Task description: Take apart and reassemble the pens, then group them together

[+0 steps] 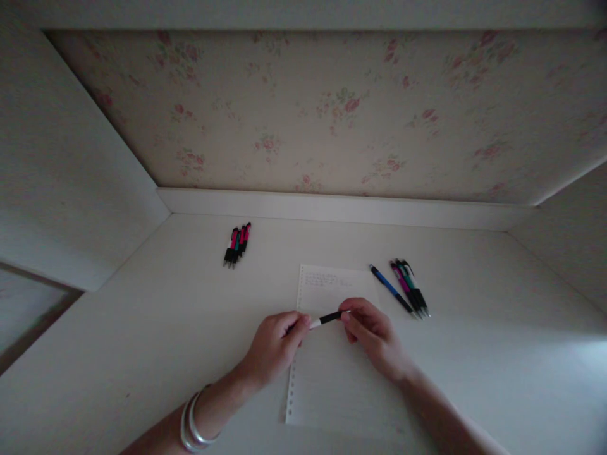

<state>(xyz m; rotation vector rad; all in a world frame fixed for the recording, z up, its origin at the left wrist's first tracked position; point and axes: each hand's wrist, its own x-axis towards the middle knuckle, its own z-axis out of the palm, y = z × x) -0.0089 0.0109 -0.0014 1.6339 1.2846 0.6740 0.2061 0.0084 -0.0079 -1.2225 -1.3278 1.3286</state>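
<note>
Between my two hands is a black and white pen (329, 318), held over a sheet of paper. My left hand (277, 344) pinches its white end, and my right hand (372, 335) pinches the dark end near the tip. Beneath them the loose-leaf paper (327, 392) lies on the desk, with punched holes down its left edge and a few lines of handwriting at the top. A blue pen (391, 289) rests just beyond my right hand, its upper end by the paper's right edge.
Right of the blue pen lies a small group of purple and green pens (410, 287). Several pink and green pens (237, 244) sit together at the back left of the white desk (156, 328). A floral-papered wall (303, 114) and white side panels enclose the desk.
</note>
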